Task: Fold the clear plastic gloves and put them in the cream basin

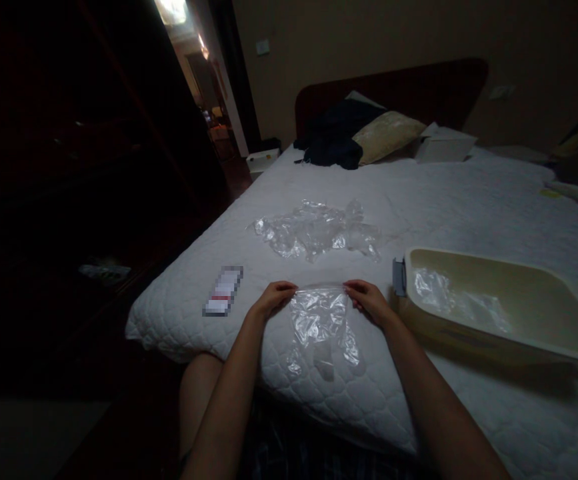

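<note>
A clear plastic bag [319, 317] lies crinkled near the bed's front edge, its top edge stretched straight between my hands. My left hand [275, 298] pinches the left end of that edge, and my right hand [367, 300] pinches the right end. The bag's lower part spreads loosely over the quilted cover. Beyond my hands, a heap of crumpled clear plastic bags [313, 230] lies on the bed. To my right stands a cream plastic bin [449, 337] with a grey side latch and some clear plastic inside.
A blurred flat rectangular thing [223, 291] lies left of my left hand on the white bed cover [179, 300]. Dark cloth [336, 137], a yellowish pillow [389, 135] and a pale box [446, 149] sit by the headboard [393, 83]. The bed's left edge drops to a dark floor.
</note>
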`<state>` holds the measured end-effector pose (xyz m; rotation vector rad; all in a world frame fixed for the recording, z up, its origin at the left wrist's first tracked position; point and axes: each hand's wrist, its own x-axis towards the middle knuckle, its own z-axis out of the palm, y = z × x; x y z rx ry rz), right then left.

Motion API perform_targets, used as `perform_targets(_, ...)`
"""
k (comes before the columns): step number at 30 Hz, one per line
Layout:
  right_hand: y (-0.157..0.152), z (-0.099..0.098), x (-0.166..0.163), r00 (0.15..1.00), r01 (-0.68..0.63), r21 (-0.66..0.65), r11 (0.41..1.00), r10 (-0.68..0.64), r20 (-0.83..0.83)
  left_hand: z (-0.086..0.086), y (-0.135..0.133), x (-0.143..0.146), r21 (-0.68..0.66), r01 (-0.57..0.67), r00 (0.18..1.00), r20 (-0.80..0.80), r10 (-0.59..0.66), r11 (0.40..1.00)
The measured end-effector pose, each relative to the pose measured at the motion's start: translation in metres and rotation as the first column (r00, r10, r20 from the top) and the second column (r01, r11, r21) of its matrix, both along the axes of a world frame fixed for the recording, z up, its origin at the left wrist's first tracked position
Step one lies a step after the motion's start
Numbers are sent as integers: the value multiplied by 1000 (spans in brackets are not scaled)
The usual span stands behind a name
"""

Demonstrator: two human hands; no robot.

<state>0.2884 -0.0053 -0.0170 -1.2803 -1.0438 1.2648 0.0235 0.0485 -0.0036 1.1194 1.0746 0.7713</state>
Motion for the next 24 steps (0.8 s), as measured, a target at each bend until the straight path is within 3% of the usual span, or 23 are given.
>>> perform_targets(8,1,-7,1,999,23,17,1000,-22,-33,-3,0,-1,8,-2,1000,5,2,1000)
perform_targets(16,-2,-2,1,1000,3,-8,1000,-3,-5,1,-2,-1,29,20,1000,-3,-20,999)
perform_targets(24,0,-4,1,1000,3,-10,1000,-3,24,-12,5,-4,65,38,999,0,-38,997)
